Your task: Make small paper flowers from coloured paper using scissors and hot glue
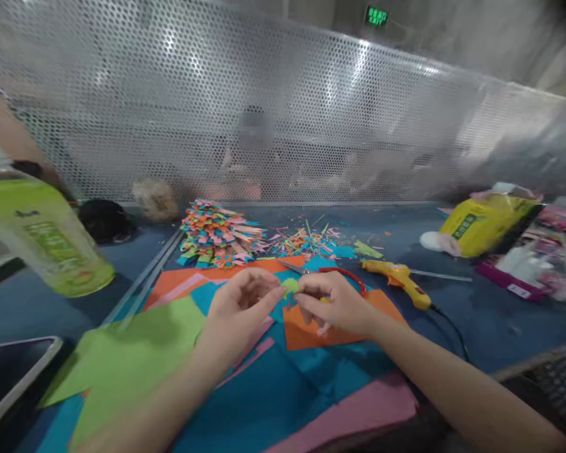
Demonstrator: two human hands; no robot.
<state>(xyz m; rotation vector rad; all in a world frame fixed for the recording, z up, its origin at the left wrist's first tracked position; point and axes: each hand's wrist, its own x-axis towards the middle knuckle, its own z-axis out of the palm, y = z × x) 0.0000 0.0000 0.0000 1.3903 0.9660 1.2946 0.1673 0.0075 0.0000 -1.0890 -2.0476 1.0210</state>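
Between my two hands is a small light-green paper piece (290, 287), pinched at its left edge by my left hand (245, 308) and at its right edge by my right hand (332, 302). Under my right hand lies an orange sheet (297, 330). Red-handled scissors (351, 275) rest just behind my right hand, their blades pointing left. Blue paper (264, 402) spreads below both hands, and a large green sheet (146, 343) lies to the left. A cone of many coloured paper strips (219, 236) stands behind my left hand.
A yellow glue gun (400, 280) lies right of the scissors. Paper scraps (306, 242) are scattered behind. A green-labelled bottle (47, 233) is at left, a yellow packet (483, 223) and purple box (509, 281) at right. A perforated metal panel (287, 113) crosses the back.
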